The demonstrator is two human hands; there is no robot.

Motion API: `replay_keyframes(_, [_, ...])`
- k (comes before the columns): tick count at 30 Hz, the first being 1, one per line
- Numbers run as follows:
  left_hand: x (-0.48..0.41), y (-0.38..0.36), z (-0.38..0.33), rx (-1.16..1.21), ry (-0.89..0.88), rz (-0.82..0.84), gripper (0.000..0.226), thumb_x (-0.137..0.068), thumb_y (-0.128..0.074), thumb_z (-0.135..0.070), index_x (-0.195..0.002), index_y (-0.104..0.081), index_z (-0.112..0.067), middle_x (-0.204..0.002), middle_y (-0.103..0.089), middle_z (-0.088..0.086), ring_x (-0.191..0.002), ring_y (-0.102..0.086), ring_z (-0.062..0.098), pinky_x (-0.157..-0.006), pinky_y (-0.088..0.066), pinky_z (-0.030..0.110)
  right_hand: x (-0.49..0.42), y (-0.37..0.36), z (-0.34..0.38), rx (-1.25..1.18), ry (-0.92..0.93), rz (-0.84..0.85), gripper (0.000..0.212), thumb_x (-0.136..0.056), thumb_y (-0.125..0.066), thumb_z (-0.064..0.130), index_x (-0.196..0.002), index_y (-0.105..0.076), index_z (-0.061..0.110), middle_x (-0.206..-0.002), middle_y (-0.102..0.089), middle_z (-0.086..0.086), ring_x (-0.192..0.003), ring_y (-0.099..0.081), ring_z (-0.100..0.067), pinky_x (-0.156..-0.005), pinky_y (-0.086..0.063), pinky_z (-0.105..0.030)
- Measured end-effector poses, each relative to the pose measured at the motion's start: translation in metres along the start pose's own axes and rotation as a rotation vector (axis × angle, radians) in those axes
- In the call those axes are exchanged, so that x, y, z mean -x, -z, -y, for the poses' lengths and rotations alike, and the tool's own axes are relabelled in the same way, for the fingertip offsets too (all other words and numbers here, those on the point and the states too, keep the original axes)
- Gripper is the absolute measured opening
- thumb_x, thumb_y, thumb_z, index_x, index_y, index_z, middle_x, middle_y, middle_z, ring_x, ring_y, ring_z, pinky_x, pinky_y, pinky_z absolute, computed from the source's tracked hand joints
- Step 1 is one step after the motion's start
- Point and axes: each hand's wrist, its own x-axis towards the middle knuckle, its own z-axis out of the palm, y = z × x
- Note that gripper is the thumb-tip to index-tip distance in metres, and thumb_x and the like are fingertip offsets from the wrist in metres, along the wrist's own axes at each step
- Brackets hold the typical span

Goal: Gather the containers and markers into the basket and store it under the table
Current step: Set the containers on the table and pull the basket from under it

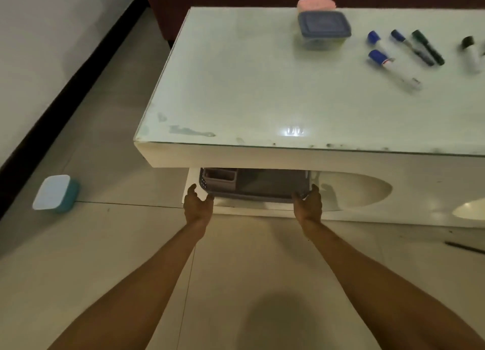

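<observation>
A grey basket (262, 189) sits on the lower shelf under the white table (236, 87), mostly hidden by the tabletop. My left hand (198, 205) holds its left front corner and my right hand (307, 205) holds its right front corner. On the tabletop at the back stand a clear container with a blue lid (324, 29) and a pink container (316, 3) behind it. To their right lie several markers: blue-capped ones (379, 58), a green one (427, 47) and a black-capped one (469, 53).
A light blue lidded container (55, 193) lies on the tiled floor at the left, near the dark skirting. A dark pen-like object (464, 246) lies on the floor at the right. A dark sofa stands behind the table.
</observation>
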Motion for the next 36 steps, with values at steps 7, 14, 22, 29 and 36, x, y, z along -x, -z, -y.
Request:
replay_keyframes(7, [-0.033, -0.018, 0.032, 0.195, 0.120, 0.072, 0.026, -0.094, -0.059, -0.010, -0.120, -0.061, -0.010, -0.117, -0.067, 0.017, -0.084, -0.072, 0.037, -0.055, -0.062, 0.030, -0.017, -0.025, -0.040, 0.018, -0.034, -0.152, 0.030, -0.095, -0.046, 0.029, -0.122, -0.056, 0.019, -0.113, -0.069, -0.013, -0.092, -0.069, -0.040, -0.078, -0.060, -0.054])
replay_keyframes(14, [-0.014, -0.007, 0.018, 0.343, 0.103, 0.029, 0.024, -0.094, -0.060, -0.006, -0.117, -0.064, -0.002, -0.109, -0.067, 0.018, -0.083, -0.071, 0.038, -0.053, -0.061, 0.026, 0.000, -0.011, -0.022, -0.048, -0.041, -0.153, 0.018, -0.103, -0.044, 0.028, -0.106, -0.060, 0.019, -0.096, -0.069, -0.007, -0.060, -0.071, -0.039, -0.048, -0.054, -0.030])
replay_keyframes(22, [0.091, 0.062, 0.016, 0.306, 0.207, 0.031, 0.026, -0.094, -0.054, 0.002, -0.118, -0.064, -0.005, -0.116, -0.067, 0.017, -0.093, -0.070, 0.032, -0.063, -0.064, 0.036, 0.114, 0.044, -0.018, -0.097, -0.136, -0.092, 0.023, -0.098, -0.046, 0.013, -0.113, -0.063, 0.019, -0.099, -0.067, -0.009, -0.068, -0.071, -0.040, -0.058, -0.063, -0.047])
replay_keyframes(29, [0.179, 0.114, -0.002, 0.288, 0.251, 0.083, 0.038, -0.094, -0.046, 0.008, -0.127, -0.060, -0.006, -0.121, -0.064, 0.016, -0.099, -0.067, 0.034, -0.063, -0.064, 0.036, 0.203, 0.104, -0.008, -0.047, -0.182, -0.096, 0.025, -0.099, -0.044, 0.008, -0.116, -0.061, 0.015, -0.107, -0.068, -0.010, -0.074, -0.071, -0.041, -0.050, -0.062, -0.042])
replay_keyframes(36, [0.259, 0.152, -0.028, 0.330, 0.259, 0.067, 0.041, -0.093, -0.043, 0.013, -0.126, -0.059, -0.004, -0.126, -0.061, 0.017, -0.108, -0.063, 0.036, -0.064, -0.064, 0.035, 0.269, 0.155, 0.009, -0.054, -0.146, -0.086, 0.018, -0.100, -0.046, 0.011, -0.110, -0.061, 0.012, -0.103, -0.069, -0.013, -0.073, -0.069, -0.038, -0.042, -0.057, -0.032])
